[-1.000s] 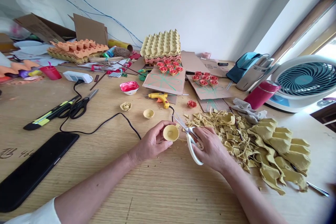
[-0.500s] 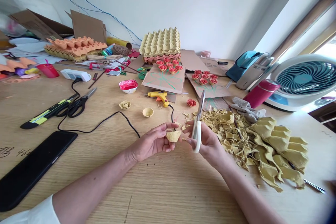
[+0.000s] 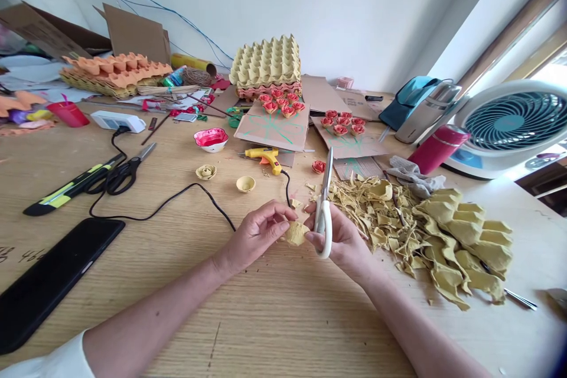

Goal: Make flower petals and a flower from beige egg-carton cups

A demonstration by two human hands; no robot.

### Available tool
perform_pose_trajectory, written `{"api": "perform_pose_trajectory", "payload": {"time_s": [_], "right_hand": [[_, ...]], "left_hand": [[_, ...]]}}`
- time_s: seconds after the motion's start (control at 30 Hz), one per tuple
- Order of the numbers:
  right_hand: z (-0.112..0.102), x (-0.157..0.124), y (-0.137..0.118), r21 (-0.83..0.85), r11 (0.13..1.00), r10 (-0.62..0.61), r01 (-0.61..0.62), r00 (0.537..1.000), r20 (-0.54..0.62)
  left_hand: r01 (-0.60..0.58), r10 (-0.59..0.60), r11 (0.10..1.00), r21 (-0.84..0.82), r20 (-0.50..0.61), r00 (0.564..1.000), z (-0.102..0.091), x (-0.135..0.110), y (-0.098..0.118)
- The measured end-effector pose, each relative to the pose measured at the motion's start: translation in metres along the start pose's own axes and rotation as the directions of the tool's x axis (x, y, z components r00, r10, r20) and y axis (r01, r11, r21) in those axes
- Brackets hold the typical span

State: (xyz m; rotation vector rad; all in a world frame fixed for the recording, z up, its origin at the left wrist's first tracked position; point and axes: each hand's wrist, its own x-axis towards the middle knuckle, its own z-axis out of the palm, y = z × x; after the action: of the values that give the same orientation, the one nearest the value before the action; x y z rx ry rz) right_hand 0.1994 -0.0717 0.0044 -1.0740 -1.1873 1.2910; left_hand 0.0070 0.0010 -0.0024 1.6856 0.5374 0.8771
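Observation:
Between the fingers of my left hand (image 3: 264,230) is a small yellow egg-carton cup (image 3: 296,233), tilted with its outer side toward me. My right hand (image 3: 343,236) is closed around white-handled scissors (image 3: 326,207), whose blades point up and away from me. My right fingertips also reach the cup's right edge. Beyond my hands lie a plain yellow cup (image 3: 245,183), a yellow paper flower (image 3: 206,172) and a red paper flower (image 3: 318,166). A yellow hot glue gun (image 3: 266,157) rests behind them, its cord running toward my left hand.
Yellow carton scraps (image 3: 376,207) and a cut egg tray (image 3: 469,230) are piled at right. Black scissors (image 3: 126,171), a utility knife (image 3: 66,189) and a black phone (image 3: 53,283) lie at left. A bowl of red paint (image 3: 211,139), stacked egg trays (image 3: 266,65) and a fan (image 3: 514,124) stand farther back.
The cup has turned and tipped in my left fingers, which have moved over its upper left side. My right fingertips have come in to the cup. The view has shifted slightly.

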Motion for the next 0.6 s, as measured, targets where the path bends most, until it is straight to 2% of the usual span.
{"api": "perform_pose_trajectory", "payload": {"time_s": [0.1, 0.23, 0.37, 0.47, 0.53, 0.6], "right_hand": [[-0.0005, -0.0004, 0.0054, -0.026, 1.000, 0.011, -0.011, 1.000, 0.009], [0.0004, -0.0017, 0.0081, -0.036, 0.999, 0.027, -0.026, 0.999, 0.025], [0.0012, -0.0022, 0.0064, -0.070, 0.997, 0.027, -0.024, 0.999, 0.036], [0.0019, -0.0025, 0.0052, -0.079, 0.996, 0.034, -0.030, 0.999, 0.043], [0.0025, -0.0028, 0.0044, -0.072, 0.997, 0.041, -0.037, 0.998, 0.050], [0.0031, -0.0030, 0.0033, -0.073, 0.996, 0.047, -0.043, 0.998, 0.052]], "left_hand": [[-0.191, 0.199, 0.963, 0.190, -0.022, 0.980, 0.0009, -0.0011, 0.0028], [-0.331, 0.355, 0.858, 0.393, 0.011, 0.935, -0.0014, -0.0031, 0.0048], [-0.430, 0.456, 0.679, 0.595, 0.117, 0.882, -0.0056, -0.0041, 0.0073], [-0.461, 0.479, 0.540, 0.704, 0.193, 0.856, -0.0057, -0.0047, 0.0087], [-0.438, 0.453, 0.550, 0.711, 0.188, 0.872, -0.0041, -0.0052, 0.0085], [-0.376, 0.406, 0.639, 0.671, 0.120, 0.906, -0.0021, -0.0056, 0.0070]]}}
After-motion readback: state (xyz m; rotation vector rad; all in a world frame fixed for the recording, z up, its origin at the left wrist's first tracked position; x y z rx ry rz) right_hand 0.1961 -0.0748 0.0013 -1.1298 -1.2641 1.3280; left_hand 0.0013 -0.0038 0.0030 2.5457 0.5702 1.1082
